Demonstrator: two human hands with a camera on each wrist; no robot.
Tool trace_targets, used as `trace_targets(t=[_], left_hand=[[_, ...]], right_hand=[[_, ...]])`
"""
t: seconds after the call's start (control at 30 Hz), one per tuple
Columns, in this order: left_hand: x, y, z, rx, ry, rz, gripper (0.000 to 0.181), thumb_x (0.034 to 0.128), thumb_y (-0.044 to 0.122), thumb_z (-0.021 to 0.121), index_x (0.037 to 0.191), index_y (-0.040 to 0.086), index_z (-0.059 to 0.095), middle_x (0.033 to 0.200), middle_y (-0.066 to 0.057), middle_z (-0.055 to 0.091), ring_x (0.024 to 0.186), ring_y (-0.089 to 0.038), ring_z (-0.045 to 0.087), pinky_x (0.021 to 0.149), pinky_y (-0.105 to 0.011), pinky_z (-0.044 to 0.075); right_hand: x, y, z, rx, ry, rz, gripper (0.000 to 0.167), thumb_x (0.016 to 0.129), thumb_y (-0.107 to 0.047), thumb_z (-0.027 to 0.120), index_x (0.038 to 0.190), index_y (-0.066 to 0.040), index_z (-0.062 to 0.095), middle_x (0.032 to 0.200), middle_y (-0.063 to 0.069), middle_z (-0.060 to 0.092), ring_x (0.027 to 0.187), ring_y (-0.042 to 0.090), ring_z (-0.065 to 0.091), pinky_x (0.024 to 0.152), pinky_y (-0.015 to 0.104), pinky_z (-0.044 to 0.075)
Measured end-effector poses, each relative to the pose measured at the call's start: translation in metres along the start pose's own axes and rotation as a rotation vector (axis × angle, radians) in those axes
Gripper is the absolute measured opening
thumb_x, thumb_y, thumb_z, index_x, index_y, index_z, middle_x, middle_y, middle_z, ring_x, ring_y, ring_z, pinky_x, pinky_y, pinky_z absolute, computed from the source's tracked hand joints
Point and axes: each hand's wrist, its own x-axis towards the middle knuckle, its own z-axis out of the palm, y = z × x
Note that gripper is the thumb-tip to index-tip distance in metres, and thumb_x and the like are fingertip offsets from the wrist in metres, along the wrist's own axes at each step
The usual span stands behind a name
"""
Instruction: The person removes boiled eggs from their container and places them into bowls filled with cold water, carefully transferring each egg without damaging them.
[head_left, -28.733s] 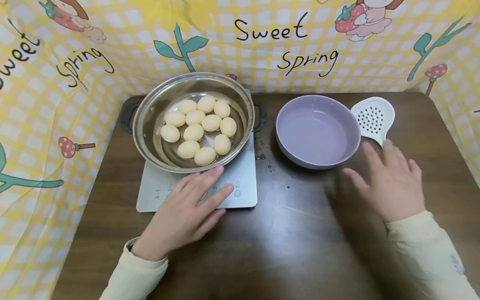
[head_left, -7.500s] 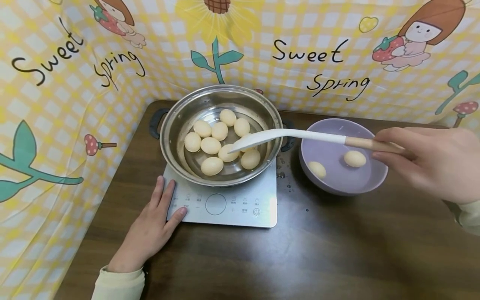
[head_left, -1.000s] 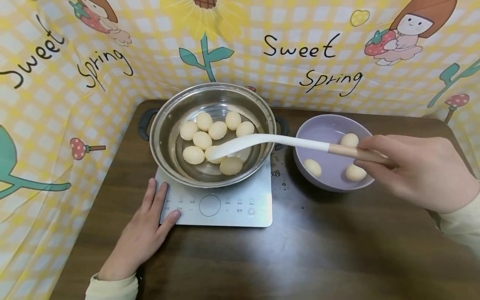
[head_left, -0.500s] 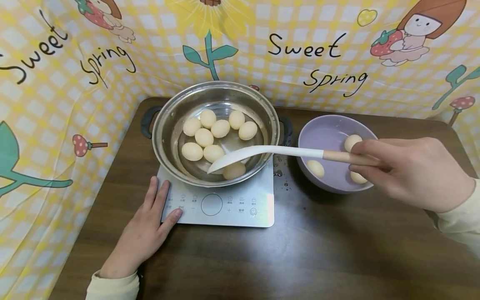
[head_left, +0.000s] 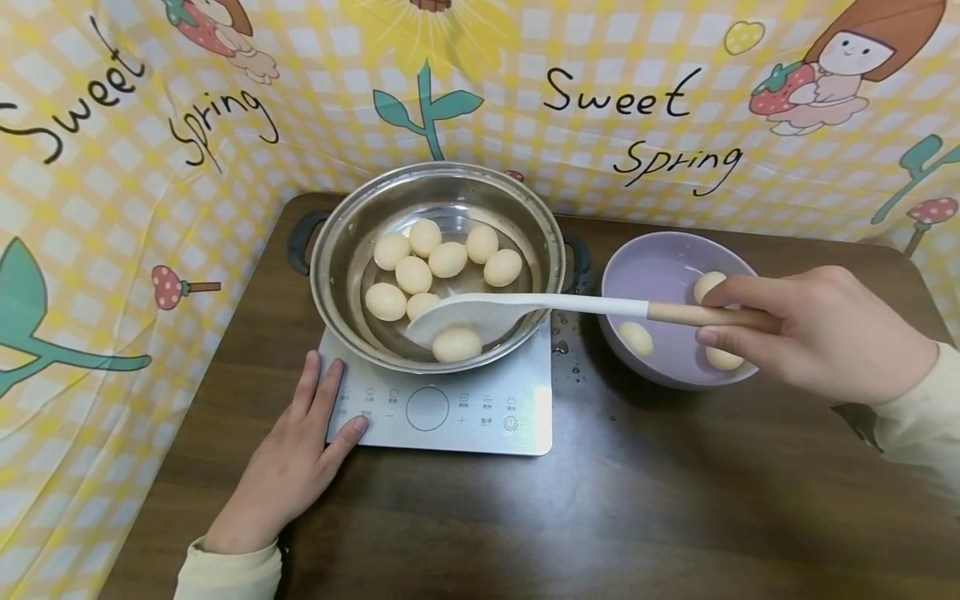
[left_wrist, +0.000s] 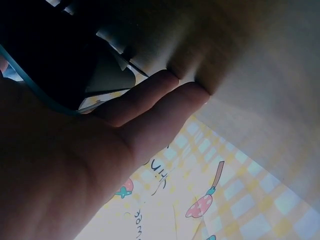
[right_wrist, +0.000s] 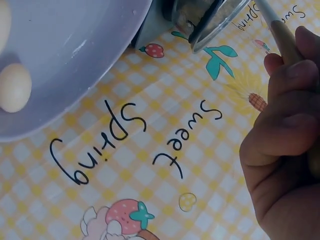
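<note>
My right hand [head_left: 840, 337] grips the wooden handle of a white slotted spoon [head_left: 592, 303], its fingers curled round it in the right wrist view too. The spoon's head is inside the steel pot [head_left: 324, 287], with one egg [head_left: 457, 343] lying at its near side; whether the spoon bears that egg I cannot tell. Several other eggs [head_left: 447, 260] lie in the pot behind the spoon. The purple bowl [head_left: 660, 258] on the right holds three eggs, two partly hidden by my right hand. My left hand [head_left: 288, 454] rests with straight fingers at the left edge of the cooktop [head_left: 480, 429].
The pot stands on the cooktop, its dark handles [head_left: 298, 242] sticking out at both sides. Water drops lie on the brown table [head_left: 600, 517] between cooktop and bowl. A patterned yellow cloth [head_left: 570, 179] hangs behind and at the left.
Inside the pot, the spoon's head has dipped beside the front egg, which now shows more fully in front of it. Since the earliest frame, three eggs have come into the bowl. My left hand stays put.
</note>
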Motion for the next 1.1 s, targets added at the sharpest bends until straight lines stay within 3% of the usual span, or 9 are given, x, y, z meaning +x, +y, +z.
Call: trace_targets(t=[0.17,0.3,0.47,0.73,0.93,1.1], left_hand=[[0.001,0.0,0.0,-0.001,-0.012,-0.003,0.079,0.1064,0.046,0.049,0.164,0.01,0.008,0.167,-0.017,-0.007,0.137,-0.059,0.03,0.098,-0.072,0.034],[0.001,0.0,-0.001,0.004,-0.015,-0.008,0.079,0.1063,0.046,0.048,0.164,0.01,0.007,0.167,-0.016,-0.008,0.137,-0.059,0.029,0.098,-0.072,0.033],[0.001,0.001,-0.001,0.007,-0.009,-0.005,0.079,0.1061,0.046,0.049,0.164,0.009,0.008,0.167,-0.017,-0.007,0.138,-0.058,0.029,0.099,-0.071,0.033],[0.0,0.001,0.0,0.01,0.003,-0.007,0.08,0.1056,0.045,0.051,0.163,0.009,0.01,0.168,-0.018,-0.006,0.137,-0.059,0.03,0.098,-0.071,0.034],[0.001,0.001,0.001,0.006,-0.001,-0.017,0.079,0.1055,0.046,0.051,0.163,0.009,0.011,0.168,-0.017,-0.006,0.137,-0.059,0.03,0.098,-0.071,0.034],[0.001,0.001,0.001,0.005,0.005,-0.01,0.079,0.1055,0.045,0.052,0.163,0.009,0.011,0.168,-0.017,-0.005,0.136,-0.06,0.032,0.097,-0.071,0.035]], right_hand=[[0.002,0.004,0.003,0.018,-0.041,0.032,0.01,0.091,-0.028,0.079,0.095,-0.024,0.071,0.066,-0.023,0.048,0.046,-0.01,0.03,0.042,0.015,0.028],[0.006,0.007,0.005,0.062,-0.096,0.092,0.021,0.086,-0.012,0.082,0.096,-0.027,0.072,0.063,-0.022,0.046,0.045,-0.007,0.031,0.043,0.016,0.029],[0.011,0.009,0.005,0.136,-0.212,0.231,0.014,0.091,-0.015,0.078,0.096,-0.027,0.073,0.058,-0.021,0.045,0.045,0.0,0.036,0.042,0.022,0.032],[0.026,0.01,0.004,0.251,-0.358,0.427,0.007,0.096,-0.022,0.073,0.094,-0.029,0.074,0.06,-0.007,0.052,0.048,0.01,0.046,0.046,0.028,0.039],[0.035,0.014,0.003,0.332,-0.42,0.432,0.009,0.099,-0.021,0.069,0.092,-0.025,0.074,0.057,-0.004,0.051,0.048,0.012,0.047,0.046,0.029,0.04],[0.039,0.019,0.005,0.466,-0.506,0.444,0.013,0.102,-0.019,0.064,0.093,-0.018,0.074,0.051,-0.002,0.047,0.043,0.013,0.044,0.04,0.03,0.037]])
